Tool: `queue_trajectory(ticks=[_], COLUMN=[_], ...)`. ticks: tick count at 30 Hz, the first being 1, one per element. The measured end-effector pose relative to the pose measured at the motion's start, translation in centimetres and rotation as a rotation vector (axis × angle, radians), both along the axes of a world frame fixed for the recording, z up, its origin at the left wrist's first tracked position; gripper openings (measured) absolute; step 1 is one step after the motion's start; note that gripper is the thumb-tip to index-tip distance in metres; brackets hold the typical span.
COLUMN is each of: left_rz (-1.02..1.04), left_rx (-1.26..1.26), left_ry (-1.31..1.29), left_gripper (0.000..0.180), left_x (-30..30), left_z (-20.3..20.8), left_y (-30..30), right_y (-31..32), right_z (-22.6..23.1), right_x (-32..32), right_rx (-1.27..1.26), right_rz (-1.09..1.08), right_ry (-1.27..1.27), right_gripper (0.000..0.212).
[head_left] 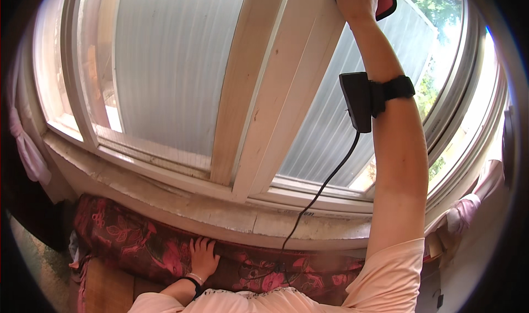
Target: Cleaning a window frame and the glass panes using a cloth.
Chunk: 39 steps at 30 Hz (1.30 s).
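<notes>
My left hand [203, 257] lies open, fingers spread, on a dark red floral-patterned cushion [118, 233] below the window. My right arm stretches up across the window [171, 76]. At the upper edge of the picture, my right hand [357, 0] is beside the window frame, its fingers cut off from view. Against it is a pink piece with black edging [387, 3] and a black loop; its kind is unclear, and I cannot tell how the hand holds it.
A black box-shaped device [356, 102] is strapped to my right forearm, its cable [325, 183] hanging down past the worn sill [193, 205]. Tied curtains [30, 153] hang at both sides. Ribbed translucent panels [336, 131] stand behind the glass, with greenery outside at right.
</notes>
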<state>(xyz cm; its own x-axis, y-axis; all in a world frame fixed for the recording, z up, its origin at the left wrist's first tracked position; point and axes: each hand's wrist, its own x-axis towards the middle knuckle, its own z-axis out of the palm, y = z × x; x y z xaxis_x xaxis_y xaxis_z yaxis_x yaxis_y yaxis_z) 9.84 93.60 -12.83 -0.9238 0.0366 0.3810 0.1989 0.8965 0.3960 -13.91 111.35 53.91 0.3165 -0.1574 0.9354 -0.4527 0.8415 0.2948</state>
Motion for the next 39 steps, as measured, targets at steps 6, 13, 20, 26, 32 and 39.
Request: queue_trajectory(ticks=[6,13,20,26,32,39], left_rz=[0.011,0.009,0.024,0.024,0.022,0.034], left_rx=[-0.014,-0.016,-0.023,-0.03,-0.028,-0.038], left_ry=[-0.037,-0.028,-0.014,0.0,-0.005,-0.025], left_gripper=[0.058,0.056,0.055,0.056,0.057,0.057], left_x=[0.0,0.1,0.0,-0.1,0.3,0.3], left_z=[-0.4,-0.3,-0.3,-0.3,-0.2,-0.6], left_y=[-0.1,0.0,0.1,0.4,0.0,0.1], right_y=[-0.1,-0.4,-0.6,0.3,0.2,0.5], right_z=[-4.0,-8.1,-11.7,-14.9,-18.9,-21.2], right_x=[0.3,1.6,2.6,2.3,3.3,3.7], right_rx=[0.023,0.005,0.007,0.098,0.099,0.124], right_rz=[0.015,0.004,0.022,-0.001,-0.002,-0.003], right_ry=[0.012,-0.053,-0.116,-0.129,-0.273,-0.38], right_gripper=[0.054,0.057,0.056,0.057,0.062,0.061])
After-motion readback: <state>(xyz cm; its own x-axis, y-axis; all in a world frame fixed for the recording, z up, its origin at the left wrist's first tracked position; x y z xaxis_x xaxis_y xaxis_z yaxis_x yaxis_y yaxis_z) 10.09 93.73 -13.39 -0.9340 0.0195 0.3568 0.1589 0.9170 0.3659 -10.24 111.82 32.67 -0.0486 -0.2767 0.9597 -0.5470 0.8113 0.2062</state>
